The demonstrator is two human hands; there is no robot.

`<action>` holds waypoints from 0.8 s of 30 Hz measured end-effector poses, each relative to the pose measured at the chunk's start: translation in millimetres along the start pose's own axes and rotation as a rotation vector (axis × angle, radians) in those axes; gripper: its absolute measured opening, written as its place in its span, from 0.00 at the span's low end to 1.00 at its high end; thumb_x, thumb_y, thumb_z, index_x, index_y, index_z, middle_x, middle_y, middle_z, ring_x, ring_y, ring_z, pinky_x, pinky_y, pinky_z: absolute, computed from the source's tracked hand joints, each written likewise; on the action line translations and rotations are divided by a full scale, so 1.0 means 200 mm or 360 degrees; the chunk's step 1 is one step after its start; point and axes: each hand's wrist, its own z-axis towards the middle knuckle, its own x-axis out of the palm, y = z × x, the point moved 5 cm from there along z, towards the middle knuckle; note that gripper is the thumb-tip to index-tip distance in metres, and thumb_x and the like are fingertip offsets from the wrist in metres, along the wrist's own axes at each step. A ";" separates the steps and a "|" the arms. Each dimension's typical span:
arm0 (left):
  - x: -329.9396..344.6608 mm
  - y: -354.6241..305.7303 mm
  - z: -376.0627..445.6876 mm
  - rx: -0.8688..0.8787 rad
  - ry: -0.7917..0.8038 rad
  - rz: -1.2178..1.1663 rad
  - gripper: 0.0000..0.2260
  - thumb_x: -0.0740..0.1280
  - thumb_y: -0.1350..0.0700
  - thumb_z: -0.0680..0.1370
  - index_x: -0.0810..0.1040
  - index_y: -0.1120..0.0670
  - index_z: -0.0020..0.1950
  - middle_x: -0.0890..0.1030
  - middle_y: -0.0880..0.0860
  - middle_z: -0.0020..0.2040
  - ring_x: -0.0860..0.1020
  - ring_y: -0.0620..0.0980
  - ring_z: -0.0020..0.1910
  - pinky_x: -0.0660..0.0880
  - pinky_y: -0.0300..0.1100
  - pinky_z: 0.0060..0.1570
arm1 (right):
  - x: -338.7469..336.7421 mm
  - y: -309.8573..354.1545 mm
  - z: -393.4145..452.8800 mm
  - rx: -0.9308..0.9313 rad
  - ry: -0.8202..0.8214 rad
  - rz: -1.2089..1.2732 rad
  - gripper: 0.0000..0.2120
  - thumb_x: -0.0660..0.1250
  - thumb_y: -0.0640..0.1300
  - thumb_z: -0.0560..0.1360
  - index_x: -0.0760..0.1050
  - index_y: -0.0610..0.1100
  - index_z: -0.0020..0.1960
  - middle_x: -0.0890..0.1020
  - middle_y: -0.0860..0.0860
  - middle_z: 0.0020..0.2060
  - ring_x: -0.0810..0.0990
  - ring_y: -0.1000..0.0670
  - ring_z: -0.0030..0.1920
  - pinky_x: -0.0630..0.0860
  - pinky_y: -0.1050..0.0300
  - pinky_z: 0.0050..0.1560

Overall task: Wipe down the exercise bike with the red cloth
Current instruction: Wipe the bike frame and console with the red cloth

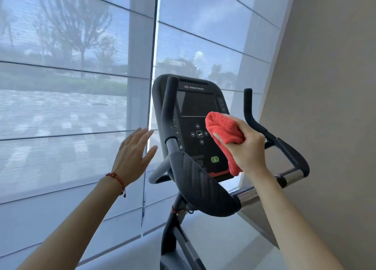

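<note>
The exercise bike (195,188) stands by the window blinds; its frame looks heavy and rigid, needing no steadying. The console (193,117) carries a glossy screen and buttons: wipe it lightly. The red cloth (223,131) is soft, light and bunched against the console's right edge, pinched in the right hand (247,147) grip. The left hand (133,155) hovers spread, touching nothing.

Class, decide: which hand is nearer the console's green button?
Right. The right hand holds the red cloth just beside the green button; the left hand hovers open, left of the console.
</note>
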 end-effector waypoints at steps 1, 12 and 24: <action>0.02 0.06 0.05 0.0021 0.0001 -0.0018 0.26 0.51 0.45 0.76 0.69 0.60 0.66 0.71 0.61 0.65 0.66 0.61 0.65 0.64 0.59 0.60 | 0.05 -0.01 0.03 0.0001 -0.0005 -0.0007 0.21 0.77 0.40 0.67 0.78 0.44 0.59 0.81 0.56 0.49 0.80 0.58 0.50 0.75 0.69 0.54; 0.34 0.53 0.61 0.0342 0.0088 -0.0198 0.24 0.51 0.47 0.77 0.70 0.59 0.65 0.73 0.61 0.64 0.67 0.60 0.65 0.65 0.58 0.60 | 0.55 -0.04 0.40 -0.0049 -0.0143 -0.0158 0.20 0.77 0.40 0.67 0.78 0.44 0.58 0.81 0.58 0.50 0.79 0.65 0.50 0.73 0.70 0.54; 0.66 0.56 1.00 0.0681 0.0010 -0.0178 0.22 0.55 0.49 0.76 0.73 0.61 0.62 0.71 0.60 0.66 0.61 0.58 0.68 0.61 0.60 0.64 | 0.82 -0.06 0.63 -0.0474 -0.0282 -0.0523 0.16 0.75 0.34 0.69 0.78 0.33 0.55 0.82 0.42 0.51 0.80 0.48 0.53 0.74 0.61 0.58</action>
